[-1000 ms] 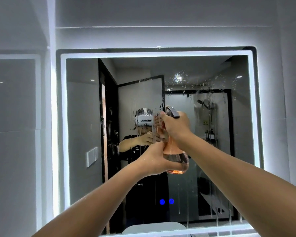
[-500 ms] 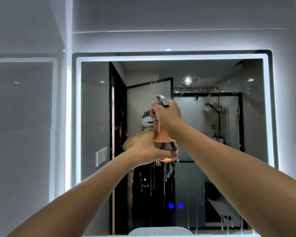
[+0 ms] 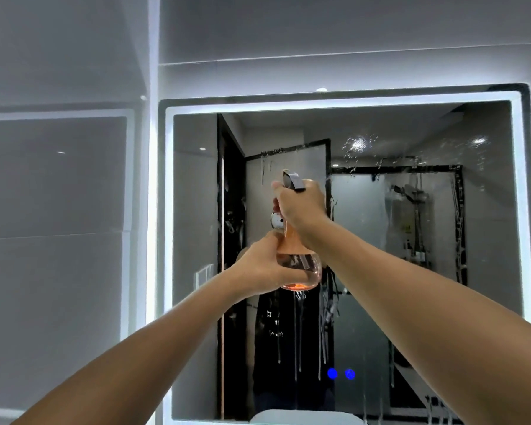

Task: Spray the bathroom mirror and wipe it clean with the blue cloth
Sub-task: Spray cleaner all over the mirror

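Observation:
A clear orange spray bottle with a grey trigger head is raised in front of the lit bathroom mirror. My right hand grips its neck and trigger at the top. My left hand holds the round belly from the left and below. The nozzle points at the glass, left of centre. Water droplets and long drips cover the mirror's middle and right side. No blue cloth shows in this view.
Grey wall tiles fill the left and top. Two blue touch buttons glow low on the mirror. A white rounded object peeks up at the bottom edge.
The view has shifted up and left, so the mirror sits lower and to the right. Both hands and the bottle moved left across the glass. More drips run down the middle.

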Demonstrator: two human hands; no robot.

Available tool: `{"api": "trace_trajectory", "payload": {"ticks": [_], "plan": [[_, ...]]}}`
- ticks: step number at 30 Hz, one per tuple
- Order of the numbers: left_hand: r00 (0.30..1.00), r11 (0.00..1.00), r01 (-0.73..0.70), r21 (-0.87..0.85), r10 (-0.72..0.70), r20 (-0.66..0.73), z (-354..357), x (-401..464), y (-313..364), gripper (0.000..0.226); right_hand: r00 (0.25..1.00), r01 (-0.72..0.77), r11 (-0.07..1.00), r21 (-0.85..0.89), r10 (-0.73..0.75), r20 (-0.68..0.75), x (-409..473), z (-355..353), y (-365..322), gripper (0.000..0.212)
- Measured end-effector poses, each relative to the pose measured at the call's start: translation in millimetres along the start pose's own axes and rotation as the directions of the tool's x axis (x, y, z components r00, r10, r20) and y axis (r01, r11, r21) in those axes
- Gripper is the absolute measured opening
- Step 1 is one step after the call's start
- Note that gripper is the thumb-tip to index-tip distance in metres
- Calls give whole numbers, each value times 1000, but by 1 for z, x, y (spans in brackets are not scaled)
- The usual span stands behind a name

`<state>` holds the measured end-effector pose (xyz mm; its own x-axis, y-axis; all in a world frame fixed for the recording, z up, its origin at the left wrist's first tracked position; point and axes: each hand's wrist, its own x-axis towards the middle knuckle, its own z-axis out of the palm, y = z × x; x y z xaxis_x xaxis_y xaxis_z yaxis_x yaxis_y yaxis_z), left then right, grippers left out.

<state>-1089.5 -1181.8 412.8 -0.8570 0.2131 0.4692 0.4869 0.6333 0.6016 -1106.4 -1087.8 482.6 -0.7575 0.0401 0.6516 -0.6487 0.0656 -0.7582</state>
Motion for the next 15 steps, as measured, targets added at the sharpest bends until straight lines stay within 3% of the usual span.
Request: {"api": "trace_trajectory", "payload": {"ticks": [15], "plan": [[1000,998,26,-57,-26,-5,-5,-29,-17,63,996,-80,991,-109,85,35,-10,31,16,26]]}}
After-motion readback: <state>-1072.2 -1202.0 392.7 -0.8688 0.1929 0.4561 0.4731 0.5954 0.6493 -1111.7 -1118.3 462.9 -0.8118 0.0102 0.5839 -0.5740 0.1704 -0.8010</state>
